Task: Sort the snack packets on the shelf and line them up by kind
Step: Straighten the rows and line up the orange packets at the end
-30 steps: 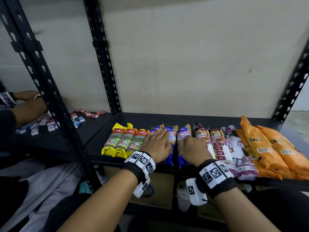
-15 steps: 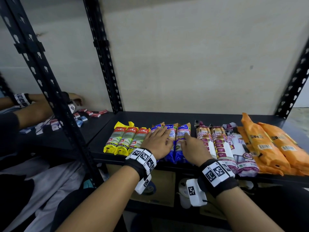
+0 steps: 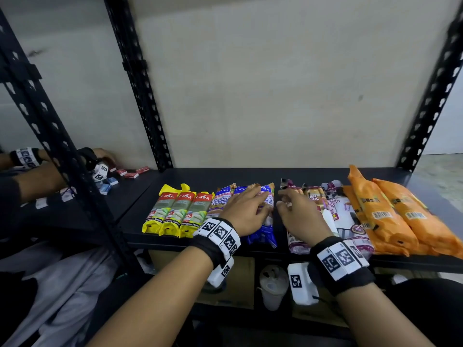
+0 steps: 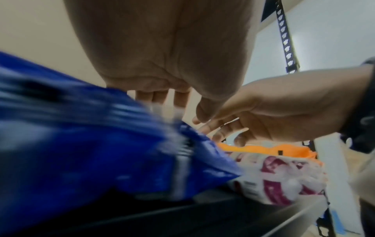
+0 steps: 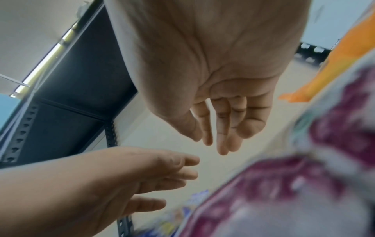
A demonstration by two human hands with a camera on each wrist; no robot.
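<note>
- The shelf [image 3: 250,175] carries one row along its front edge, already grouped: yellow packets [image 3: 175,211] at the left, then blue packets [image 3: 263,234], maroon-and-white packets [image 3: 350,221], and orange packets [image 3: 390,216] at the right
- We judge these light, soft, crinkly film wraps, slippery against each other; we would press flat on top or nudge a long edge
- Our left hand [image 3: 244,212] lies on the blue packets, fingers extended, gripping nothing
- Our right hand [image 3: 299,216] hovers over the maroon group, fingers loosely spread, holding nothing
</note>
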